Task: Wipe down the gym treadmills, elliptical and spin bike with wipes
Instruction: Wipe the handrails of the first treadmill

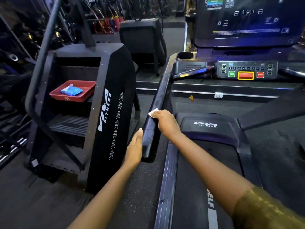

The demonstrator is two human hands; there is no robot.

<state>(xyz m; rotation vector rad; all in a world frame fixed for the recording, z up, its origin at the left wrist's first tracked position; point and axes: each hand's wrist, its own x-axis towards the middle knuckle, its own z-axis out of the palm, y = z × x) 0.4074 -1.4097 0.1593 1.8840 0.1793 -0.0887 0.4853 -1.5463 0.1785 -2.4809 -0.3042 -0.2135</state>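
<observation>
1. Far left there's a black stair climber (105,113) with VIVA FITNESS down its side panel; a red tray (66,97) sits on one of its steps; a blue pack of wipes (71,91) lies in the tray, well apart from both hands.
2. Next over, the left hand (134,146); fingers are straight and pressed together, flat against the outer side of the handrail (160,95) of the treadmill (206,124), down by the rail's near end; it's holding nothing.
3. The right hand (163,120) is on top of that same rail, a bit further up; fingers are curled down over it, clamping a white wipe (152,112) onto the rail; only a corner of the wipe pokes out past the fingertips.
4. Just right of that hand is the treadmill's front cover with the VIVA FITNESS logo; the belt runs under the right forearm; a shiny gold sleeve (264,210) shows at bottom right.
5. Up top right, the button panel (247,71) with green and red buttons; a lit screen (247,22) sits above it; a cup holder (185,55) is just left of the panel.
</observation>
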